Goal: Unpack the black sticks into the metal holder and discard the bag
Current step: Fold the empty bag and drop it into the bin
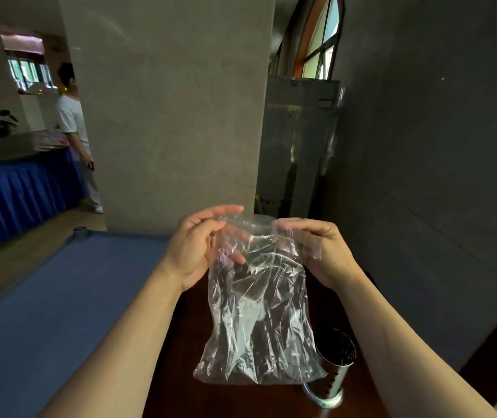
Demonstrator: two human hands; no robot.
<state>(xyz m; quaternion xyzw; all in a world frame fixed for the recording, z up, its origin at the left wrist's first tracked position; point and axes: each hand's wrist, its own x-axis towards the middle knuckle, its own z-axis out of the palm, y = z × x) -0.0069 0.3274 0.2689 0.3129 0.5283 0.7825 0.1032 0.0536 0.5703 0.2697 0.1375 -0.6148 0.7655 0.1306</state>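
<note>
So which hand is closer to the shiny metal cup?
The right hand. It pinches the bag's top corner on the same side as the metal holder; the left hand grips the opposite corner.

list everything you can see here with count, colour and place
plastic bag: one, clear, held up over the dark table
metal holder: one, silver, on the table below right of the bag, dark contents inside
table: one, dark brown, under the bag
blue surface: one, blue, left of the table
pillar: one, grey, straight ahead
draped table: one, blue cloth, far left
bystander: one, white shirt, behind the pillar
left hand: one, pinching the bag's top edge
right hand: one, pinching the bag's top edge
</note>
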